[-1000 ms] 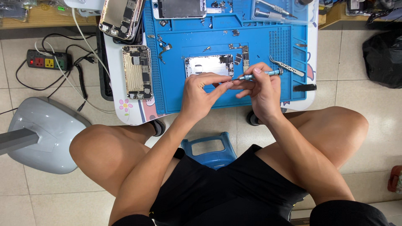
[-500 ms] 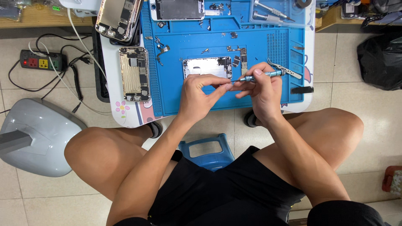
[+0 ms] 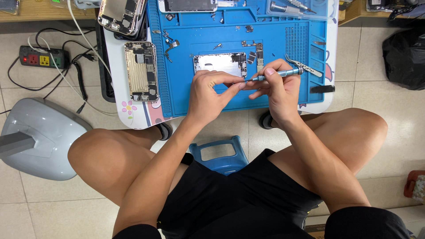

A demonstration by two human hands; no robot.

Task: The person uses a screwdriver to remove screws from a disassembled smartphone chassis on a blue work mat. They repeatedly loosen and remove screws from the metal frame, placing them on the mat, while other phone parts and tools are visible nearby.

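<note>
Right now the right hand (image 3: 276, 90) grips a blue screwdriver (image 3: 276, 74), left hand (image 3: 210, 95) pinching its tip.

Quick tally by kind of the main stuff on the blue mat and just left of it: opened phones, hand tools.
Opened phone bodies: 3 (under the hands, left of the mat, stack at upper left)
Screwdriver in the right hand: 1
Tweezers: 1
Total: 5
</note>
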